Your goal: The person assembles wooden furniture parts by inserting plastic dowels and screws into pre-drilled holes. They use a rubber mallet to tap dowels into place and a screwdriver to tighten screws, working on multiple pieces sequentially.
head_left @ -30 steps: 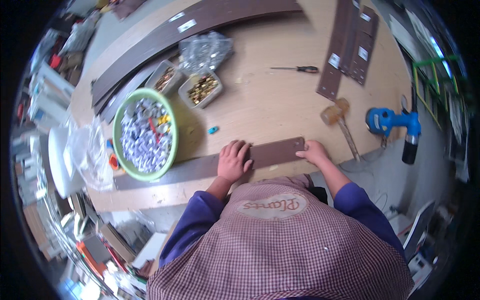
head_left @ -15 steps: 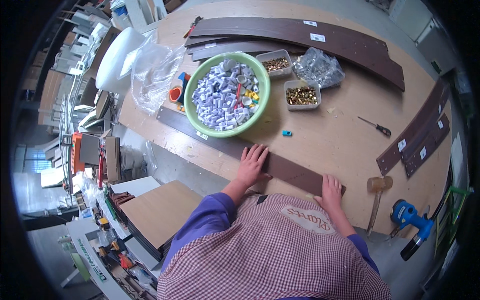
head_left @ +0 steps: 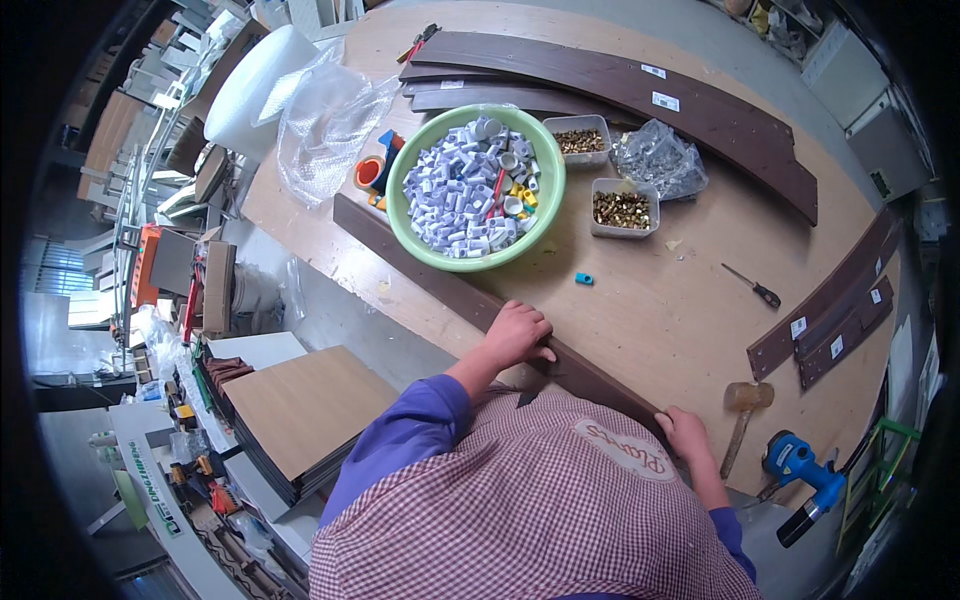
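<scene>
A long dark brown board (head_left: 592, 377) lies along the near edge of the table, tilted up so that a narrower face shows. My left hand (head_left: 517, 334) is closed round the board near its middle, fingers curled over the far side. At the right end, my right hand (head_left: 687, 433) grips the same board, its fingers partly hidden. Beyond the board's left part stands a light green basin (head_left: 553, 205) full of small white plastic pieces (head_left: 450, 185), with a few yellow and red ones among them. A small teal plastic piece (head_left: 584, 279) lies on the table past my left hand.
Two clear tubs (head_left: 627, 230) hold brass-coloured hardware, beside a bag (head_left: 660, 160). Brown boards (head_left: 600, 72) are stacked at the back; more boards (head_left: 838, 330) lie right. A screwdriver (head_left: 766, 295), a mallet (head_left: 748, 397) and a blue power tool (head_left: 805, 475) are at the right.
The board has gone from lying flat to tilted up. My hands, earlier spread flat on it, are now curled round it. The view has shifted slightly.
</scene>
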Demonstrator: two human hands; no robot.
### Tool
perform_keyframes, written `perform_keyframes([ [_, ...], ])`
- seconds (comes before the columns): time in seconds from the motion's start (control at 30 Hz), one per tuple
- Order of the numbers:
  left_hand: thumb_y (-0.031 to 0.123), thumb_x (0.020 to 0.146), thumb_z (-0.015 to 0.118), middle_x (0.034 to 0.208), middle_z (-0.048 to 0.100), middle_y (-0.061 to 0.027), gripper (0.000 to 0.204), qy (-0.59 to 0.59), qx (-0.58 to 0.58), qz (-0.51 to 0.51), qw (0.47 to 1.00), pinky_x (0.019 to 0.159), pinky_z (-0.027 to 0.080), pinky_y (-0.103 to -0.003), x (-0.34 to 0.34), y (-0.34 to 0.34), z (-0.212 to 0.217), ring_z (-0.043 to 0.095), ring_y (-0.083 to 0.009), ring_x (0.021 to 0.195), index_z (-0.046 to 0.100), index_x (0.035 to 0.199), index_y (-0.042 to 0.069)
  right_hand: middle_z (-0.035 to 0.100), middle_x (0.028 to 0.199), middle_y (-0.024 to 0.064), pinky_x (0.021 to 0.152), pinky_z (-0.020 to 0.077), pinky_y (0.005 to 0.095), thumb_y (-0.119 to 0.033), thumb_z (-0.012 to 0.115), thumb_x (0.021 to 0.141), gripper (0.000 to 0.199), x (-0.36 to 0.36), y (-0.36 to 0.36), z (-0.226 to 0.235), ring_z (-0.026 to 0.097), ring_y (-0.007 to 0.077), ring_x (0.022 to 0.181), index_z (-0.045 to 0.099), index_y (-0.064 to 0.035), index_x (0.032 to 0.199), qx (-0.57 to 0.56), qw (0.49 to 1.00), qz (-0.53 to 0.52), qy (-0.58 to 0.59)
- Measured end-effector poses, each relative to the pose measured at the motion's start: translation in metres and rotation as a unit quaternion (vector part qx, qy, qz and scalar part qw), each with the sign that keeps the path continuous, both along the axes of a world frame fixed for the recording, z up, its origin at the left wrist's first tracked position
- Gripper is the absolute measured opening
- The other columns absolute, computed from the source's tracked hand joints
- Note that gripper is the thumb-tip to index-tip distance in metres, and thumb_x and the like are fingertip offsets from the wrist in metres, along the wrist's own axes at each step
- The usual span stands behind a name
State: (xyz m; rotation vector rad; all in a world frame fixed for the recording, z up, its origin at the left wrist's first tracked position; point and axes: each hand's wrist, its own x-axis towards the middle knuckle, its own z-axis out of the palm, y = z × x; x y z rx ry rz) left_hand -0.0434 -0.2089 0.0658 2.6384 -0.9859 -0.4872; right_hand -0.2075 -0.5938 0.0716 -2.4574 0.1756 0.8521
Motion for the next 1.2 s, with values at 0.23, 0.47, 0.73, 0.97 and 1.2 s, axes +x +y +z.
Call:
perform_keyframes([
  [0.23, 0.021, 0.076, 0.073, 0.109, 0.058, -0.0125, 0.03, -0.188, -0.146, 0.226, 0.945, 0.096, 0.041, -0.045, -0.035, 0.011, -0.035, 0.054, -0.0333, 0.105, 0.061, 0.1, 0.009, 0.062, 0.085, 0.0208, 0.071, 0.0457, 0.0529, -0.031, 0.054, 0.097, 0.031, -0.011, 0.014, -0.04, 0.059, 0.0439, 0.081, 0.056, -0.0026, 0.084, -0.064, 0.983, -0.068, -0.157],
  [0.47, 0.021, 0.091, 0.066, 0.095, 0.061, -0.0146, 0.033, -0.083, -0.226, 0.655, 0.716, 0.069, 0.052, -0.039, -0.048, 0.082, -0.085, 0.061, -0.0241, 0.076, 0.054, 0.115, 0.003, 0.062, 0.083, 0.0192, 0.071, 0.0464, 0.0509, -0.034, 0.056, 0.094, 0.035, -0.01, 0.007, -0.03, 0.06, 0.0397, 0.081, 0.059, -0.0029, 0.078, -0.169, 0.968, -0.028, -0.181],
  [0.73, 0.02, 0.092, 0.064, 0.097, 0.06, -0.0169, 0.032, -0.033, -0.156, 0.646, 0.746, 0.074, 0.049, -0.039, -0.056, 0.094, -0.094, 0.059, -0.0273, 0.082, 0.054, 0.111, -0.004, 0.062, 0.094, 0.0158, 0.081, 0.0468, 0.0476, -0.025, 0.062, 0.089, 0.021, -0.02, -0.017, -0.02, 0.058, 0.0362, 0.093, 0.064, -0.0043, 0.088, -0.144, 0.956, -0.033, -0.252],
  [0.97, 0.009, 0.085, 0.068, 0.105, 0.054, -0.017, 0.023, -0.068, -0.21, 0.398, 0.89, 0.077, 0.049, -0.039, -0.031, 0.013, -0.003, 0.057, -0.0298, 0.085, 0.059, 0.105, 0.002, 0.059, 0.104, 0.0152, 0.088, 0.0457, 0.0462, -0.014, 0.062, 0.087, 0.018, -0.041, -0.029, -0.025, 0.055, 0.0356, 0.1, 0.063, -0.006, 0.104, -0.197, 0.899, -0.203, -0.335],
  [1.2, 0.01, 0.086, 0.065, 0.096, 0.062, -0.0151, 0.016, -0.159, -0.273, 0.138, 0.939, 0.077, 0.052, -0.043, 0.105, -0.087, 0.018, 0.062, -0.0348, 0.087, 0.067, 0.102, 0.008, 0.06, 0.102, 0.0165, 0.086, 0.0472, 0.0461, -0.008, 0.062, 0.084, 0.017, -0.025, 0.011, -0.024, 0.056, 0.037, 0.098, 0.064, -0.0038, 0.1, -0.103, 0.904, -0.21, -0.358],
])
